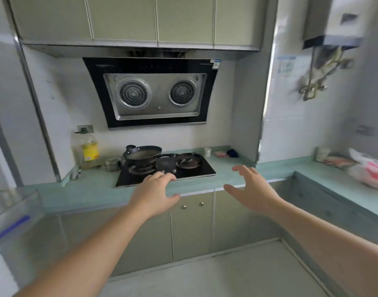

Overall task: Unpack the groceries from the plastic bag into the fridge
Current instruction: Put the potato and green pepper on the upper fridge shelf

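A white plastic bag (368, 170) with red print lies on the green counter (230, 172) at the far right, blurred. At the left edge stands the open fridge door (10, 211), showing a clear shelf with a blue stripe. My left hand (154, 195) hovers in front of the stove, fingers spread, empty. My right hand (251, 188) is held out over the counter edge to the right of the stove, fingers apart, also empty. Both hands are well away from the bag.
A black gas stove (168, 171) holds a dark frying pan (142, 154). A large oil bottle (86, 150) and a small jar (112, 163) stand to its left. A range hood (153, 93) hangs above. A small white cup (207, 151) sits behind the stove.
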